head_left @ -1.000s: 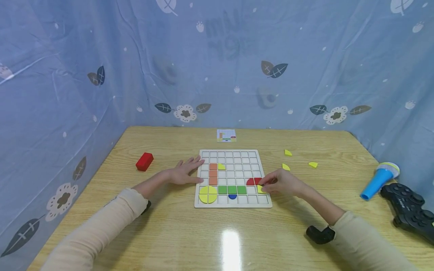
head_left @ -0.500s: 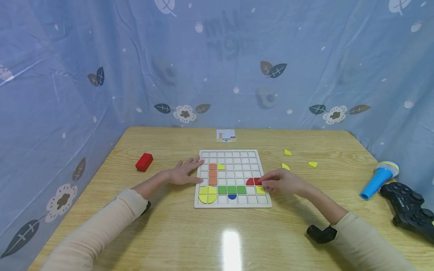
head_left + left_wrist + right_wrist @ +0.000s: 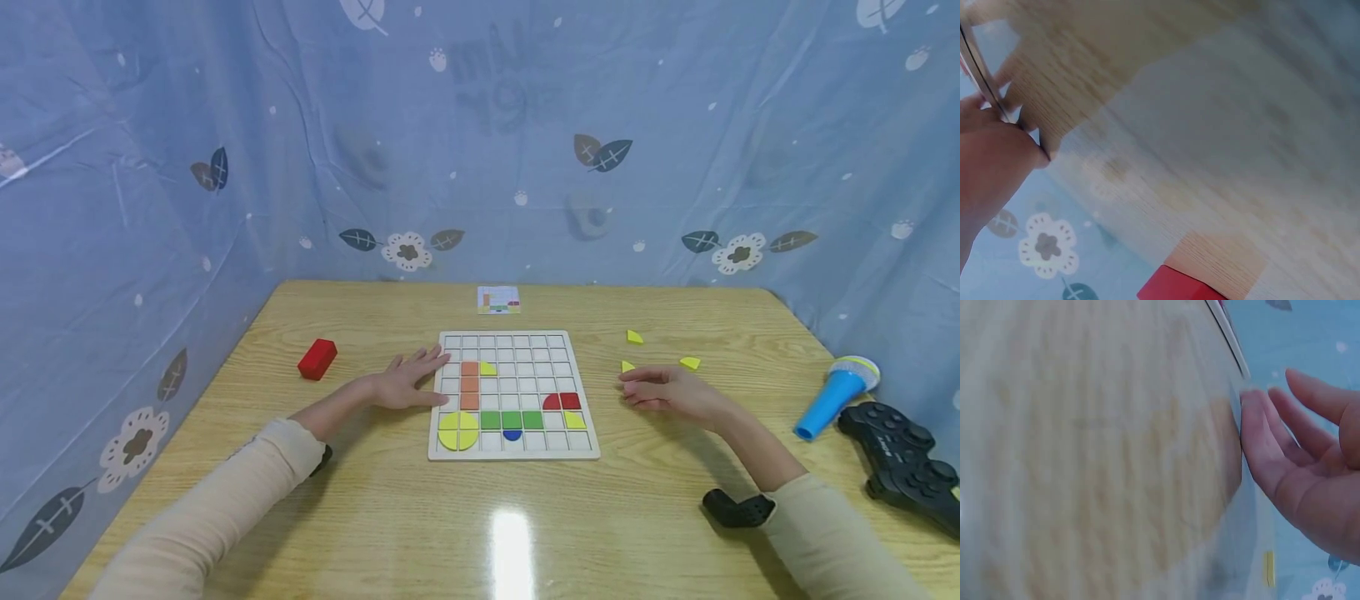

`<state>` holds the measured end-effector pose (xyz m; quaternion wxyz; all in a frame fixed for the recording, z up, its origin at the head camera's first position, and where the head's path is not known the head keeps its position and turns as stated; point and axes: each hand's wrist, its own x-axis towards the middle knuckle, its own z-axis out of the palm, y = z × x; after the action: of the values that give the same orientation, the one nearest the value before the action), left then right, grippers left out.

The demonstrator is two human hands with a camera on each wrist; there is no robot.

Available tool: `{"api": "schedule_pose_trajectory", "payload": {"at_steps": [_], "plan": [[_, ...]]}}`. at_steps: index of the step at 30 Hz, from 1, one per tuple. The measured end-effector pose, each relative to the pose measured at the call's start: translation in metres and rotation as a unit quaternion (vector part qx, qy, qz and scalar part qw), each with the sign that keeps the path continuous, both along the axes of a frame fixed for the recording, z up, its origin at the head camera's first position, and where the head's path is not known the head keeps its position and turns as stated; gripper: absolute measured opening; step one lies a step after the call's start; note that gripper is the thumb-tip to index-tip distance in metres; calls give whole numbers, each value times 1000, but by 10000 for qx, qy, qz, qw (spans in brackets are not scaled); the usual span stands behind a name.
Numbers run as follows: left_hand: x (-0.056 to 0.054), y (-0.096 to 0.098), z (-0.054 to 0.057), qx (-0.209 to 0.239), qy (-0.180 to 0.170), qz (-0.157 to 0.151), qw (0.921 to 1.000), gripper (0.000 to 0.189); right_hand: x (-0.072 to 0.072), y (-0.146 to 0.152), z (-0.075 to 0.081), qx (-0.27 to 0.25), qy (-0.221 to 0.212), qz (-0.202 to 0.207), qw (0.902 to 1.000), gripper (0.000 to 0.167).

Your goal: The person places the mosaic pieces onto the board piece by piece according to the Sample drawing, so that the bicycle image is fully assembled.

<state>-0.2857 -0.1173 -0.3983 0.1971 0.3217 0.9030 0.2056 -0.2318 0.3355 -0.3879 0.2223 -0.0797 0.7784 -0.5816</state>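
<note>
A white grid board [image 3: 525, 456] lies on the table with flat coloured pieces in its cells. My left hand [image 3: 405, 382] rests on its left edge, fingers spread. To the right of the board hovers my right hand [image 3: 675, 396], its fingers loosely bent and holding nothing visible. Just beyond those fingertips lies a yellow quarter-circle piece [image 3: 627, 366], partly hidden. On the board are three orange squares [image 3: 469, 384], a yellow circle of quarter pieces [image 3: 448, 423], three green squares [image 3: 512, 420], a blue half circle [image 3: 512, 435], red pieces [image 3: 570, 401] and a yellow piece [image 3: 574, 420] below them.
Two more yellow quarter pieces, a far one [image 3: 634, 337] and a right one [image 3: 690, 363], lie nearby. A printed card [image 3: 498, 300] is behind the board. A red block [image 3: 317, 359] stands left; a toy microphone [image 3: 836, 400] and black game controller [image 3: 900, 458] lie right.
My right hand has let go of the yellow piece, which now lies in a cell below the red ones, and moved right off the board towards the loose yellow pieces. My left hand stays put.
</note>
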Motion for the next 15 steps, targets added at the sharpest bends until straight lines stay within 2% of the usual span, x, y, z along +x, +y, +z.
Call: {"api": "schedule_pose_trajectory", "payload": {"at_steps": [4,8,15], "plan": [[1,0,1,1,-6,-6,10000,81,-2,9,3,541,481,-391,9966,52],[0,-1,0,32,-10,-43,10000,81,-6,15,4,1138,1130,-565,9854,47],[0,-1,0,35,-41,-21,10000,82,-19,20,0,1608,1981,-443,9659,44]]}}
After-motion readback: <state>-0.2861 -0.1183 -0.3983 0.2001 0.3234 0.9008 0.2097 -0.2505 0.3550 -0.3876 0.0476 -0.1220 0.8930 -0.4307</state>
